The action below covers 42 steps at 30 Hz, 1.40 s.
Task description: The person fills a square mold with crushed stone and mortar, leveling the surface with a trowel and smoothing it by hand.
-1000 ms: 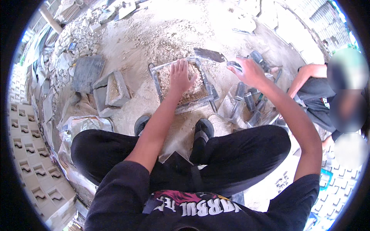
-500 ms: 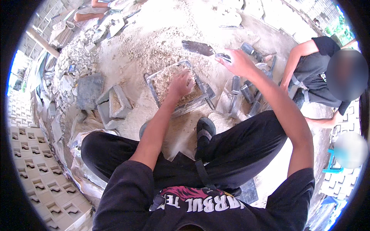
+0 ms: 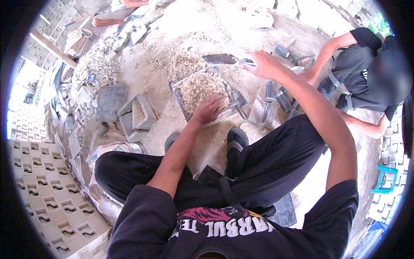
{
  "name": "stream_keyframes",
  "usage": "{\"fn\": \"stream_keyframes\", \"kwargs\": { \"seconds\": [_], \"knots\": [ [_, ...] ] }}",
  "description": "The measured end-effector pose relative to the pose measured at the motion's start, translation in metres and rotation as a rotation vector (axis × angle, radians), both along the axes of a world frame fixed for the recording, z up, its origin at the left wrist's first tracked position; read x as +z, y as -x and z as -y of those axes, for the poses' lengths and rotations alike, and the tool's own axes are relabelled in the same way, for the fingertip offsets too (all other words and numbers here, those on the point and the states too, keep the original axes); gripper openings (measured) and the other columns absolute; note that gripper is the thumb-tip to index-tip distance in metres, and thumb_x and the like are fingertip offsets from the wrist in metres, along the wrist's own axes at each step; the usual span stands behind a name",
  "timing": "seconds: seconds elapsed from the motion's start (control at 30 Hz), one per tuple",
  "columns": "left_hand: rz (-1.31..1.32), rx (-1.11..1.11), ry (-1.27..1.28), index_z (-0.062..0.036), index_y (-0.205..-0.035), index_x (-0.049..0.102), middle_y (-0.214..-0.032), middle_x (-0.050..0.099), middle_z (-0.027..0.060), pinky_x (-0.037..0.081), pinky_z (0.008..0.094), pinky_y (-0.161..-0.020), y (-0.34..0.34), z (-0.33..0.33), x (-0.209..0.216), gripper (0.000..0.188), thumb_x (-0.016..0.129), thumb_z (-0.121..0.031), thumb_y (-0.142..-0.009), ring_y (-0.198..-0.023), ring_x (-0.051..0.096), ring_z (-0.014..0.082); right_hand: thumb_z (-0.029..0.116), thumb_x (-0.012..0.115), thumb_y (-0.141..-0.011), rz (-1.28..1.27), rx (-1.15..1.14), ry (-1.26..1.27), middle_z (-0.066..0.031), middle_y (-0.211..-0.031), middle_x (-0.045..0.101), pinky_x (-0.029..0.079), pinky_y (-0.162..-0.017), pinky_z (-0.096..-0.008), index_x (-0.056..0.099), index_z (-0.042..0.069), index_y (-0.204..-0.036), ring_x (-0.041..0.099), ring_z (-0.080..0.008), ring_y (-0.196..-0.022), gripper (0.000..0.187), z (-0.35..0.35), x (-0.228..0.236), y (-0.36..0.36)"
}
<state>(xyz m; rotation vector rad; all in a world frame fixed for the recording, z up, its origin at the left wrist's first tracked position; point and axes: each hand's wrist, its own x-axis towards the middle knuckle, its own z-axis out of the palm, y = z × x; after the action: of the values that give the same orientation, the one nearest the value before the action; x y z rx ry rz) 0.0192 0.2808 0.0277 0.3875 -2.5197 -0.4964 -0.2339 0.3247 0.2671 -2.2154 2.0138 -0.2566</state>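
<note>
My right hand (image 3: 264, 65) is closed round the handle of a trowel (image 3: 219, 58). Its dark blade points left, just beyond the far edge of a square metal mould (image 3: 180, 100). Crumbly, pale sandy mix (image 3: 202, 88) fills the mould. Palm down, my left hand (image 3: 209, 109) lies on the mix by the near edge, fingers stretched toward the right corner. A metal handle sticks out from the mould's right side.
Left of the mould lie a hollow grey block mould (image 3: 137, 113), a dark square plate (image 3: 111, 102) and rubble (image 3: 88, 71). Metal tool parts (image 3: 282, 101) lie to the right, beside a crouching person (image 3: 351, 69). Another person's arm (image 3: 108, 21) shows at far left.
My left hand has drawn back from the middle of the mix to the mould's near edge, its fingers now flatter. The trowel stays in my right hand, its blade now closer to level.
</note>
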Motion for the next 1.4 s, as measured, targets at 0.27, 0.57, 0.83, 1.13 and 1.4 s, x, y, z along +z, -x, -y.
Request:
{"fn": "stream_keyframes", "kwargs": {
  "seconds": [0.27, 0.57, 0.83, 1.13, 1.4],
  "knots": [
    [0.195, 0.556, 0.005, -0.005, -0.141, 0.04, -0.154, 0.028, 0.0168, 0.008, 0.0513, -0.118, -0.035, 0.007, 0.005, 0.063, 0.053, -0.042, -0.092, -0.144, 0.024, 0.0326, 0.04, 0.061, -0.091, -0.03, -0.007, 0.011, -0.0237, -0.096, 0.067, 0.051, -0.082, -0.047, 0.061, 0.005, -0.119, 0.064, -0.0394, -0.092, 0.045, -0.002, 0.006, -0.008],
    [0.182, 0.877, -0.336, 0.0069, -0.147, 0.02, -0.155, 0.015, 0.0278, 0.002, 0.047, -0.119, -0.004, 0.051, 0.002, 0.081, 0.039, -0.052, -0.095, -0.147, 0.008, 0.036, 0.04, 0.059, -0.092, -0.132, -0.02, -0.023, -0.0237, -0.096, 0.067, 0.05, -0.085, -0.0454, 0.06, 0.002, -0.118, 0.064, -0.0387, -0.094, 0.047, -0.006, -0.027, 0.024],
    [0.109, 0.344, -0.05, -0.0018, -0.128, 0.053, -0.141, 0.046, 0.0177, 0.024, 0.0464, -0.116, -0.002, 0.073, -0.001, 0.049, 0.051, -0.034, -0.091, -0.135, 0.038, 0.0309, 0.042, 0.059, -0.092, -0.144, -0.06, -0.124, -0.0257, -0.097, 0.065, 0.049, -0.086, -0.0468, 0.06, -0.003, -0.115, 0.062, -0.0403, -0.098, 0.05, -0.005, -0.026, 0.022],
    [-0.038, 0.621, -0.09, 0.0037, -0.116, 0.058, -0.133, 0.051, 0.0188, 0.033, 0.0445, -0.11, -0.036, 0.066, -0.009, 0.038, 0.055, -0.024, -0.09, -0.127, 0.044, 0.0361, 0.041, 0.059, -0.092, -0.175, -0.012, -0.154, -0.0245, -0.098, 0.066, 0.05, -0.085, -0.0484, 0.06, 0.0, -0.113, 0.063, -0.0397, -0.098, 0.046, -0.003, -0.02, 0.005],
    [0.02, 0.602, -0.157, 0.0059, -0.134, 0.044, -0.145, 0.037, 0.0235, 0.024, 0.0444, -0.116, -0.062, 0.073, -0.022, 0.059, 0.055, -0.033, -0.092, -0.138, 0.03, 0.0383, 0.045, 0.059, -0.091, -0.136, 0.034, -0.073, -0.0263, -0.1, 0.065, 0.05, -0.086, -0.047, 0.06, -0.002, -0.116, 0.062, -0.0396, -0.098, 0.053, 0.0, -0.022, 0.007]
  ]
}}
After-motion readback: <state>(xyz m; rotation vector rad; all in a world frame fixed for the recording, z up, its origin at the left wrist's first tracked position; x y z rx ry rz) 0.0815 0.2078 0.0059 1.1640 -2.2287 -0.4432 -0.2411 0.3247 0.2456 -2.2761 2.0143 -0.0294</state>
